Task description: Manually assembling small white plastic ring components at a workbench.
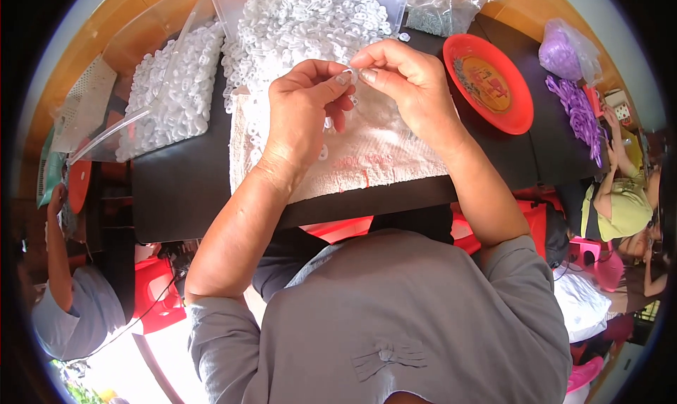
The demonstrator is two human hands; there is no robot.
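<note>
Both hands are meeting above a white towel (367,161) spread on the dark desk (176,185), the left hand (305,101) and the right hand (398,72) pinching one small white ring (350,72) between thumb and forefinger tips. Heaps of matching white rings (310,20) are lying just beyond (some spilling from a clear plastic bag (166,87) on the left), while a red plate (518,115) is sitting to the right.

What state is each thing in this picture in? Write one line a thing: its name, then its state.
Left hand: fingertips pinched on a small white ring.
Right hand: pinched on the same ring.
Ring heap: piled loose.
Clear bag: lying open, full of rings.
Towel: spread flat on the table.
Red plate: holds no rings.
Purple bag: closed, filled.
</note>
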